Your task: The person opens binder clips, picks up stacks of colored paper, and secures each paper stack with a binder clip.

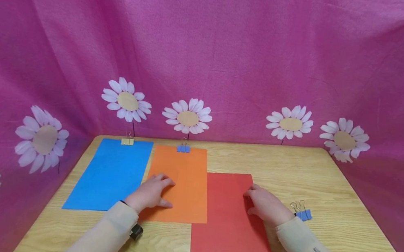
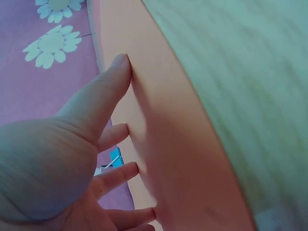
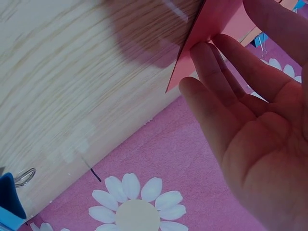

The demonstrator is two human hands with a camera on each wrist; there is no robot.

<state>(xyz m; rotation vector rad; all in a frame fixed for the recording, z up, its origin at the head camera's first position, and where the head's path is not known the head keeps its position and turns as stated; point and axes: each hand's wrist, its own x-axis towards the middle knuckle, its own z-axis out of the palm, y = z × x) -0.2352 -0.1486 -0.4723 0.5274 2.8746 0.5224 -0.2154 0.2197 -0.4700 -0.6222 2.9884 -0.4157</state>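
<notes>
On the orange sheet of paper (image 1: pixel 190 178), in the middle of the table, my left hand (image 1: pixel 151 194) rests its fingertips with the fingers spread. A blue binder clip (image 1: pixel 183 149) is on that sheet's top edge. To the right lies a red sheet (image 1: pixel 232 244), its upper left part under the orange one. My right hand (image 1: pixel 268 206) touches the red sheet's right edge, its fingers (image 3: pixel 204 108) extended and nothing gripped. Left of the orange sheet is a blue sheet (image 1: pixel 112 174) with a yellow binder clip (image 1: pixel 127 141) on its top edge.
A blue binder clip (image 1: pixel 304 215) lies right of my right hand, with a darker piece beside it partly hidden by the wrist. The wooden table (image 1: pixel 272 162) backs onto a pink cloth (image 1: pixel 230 63) with white flowers. More cloth hangs at both sides.
</notes>
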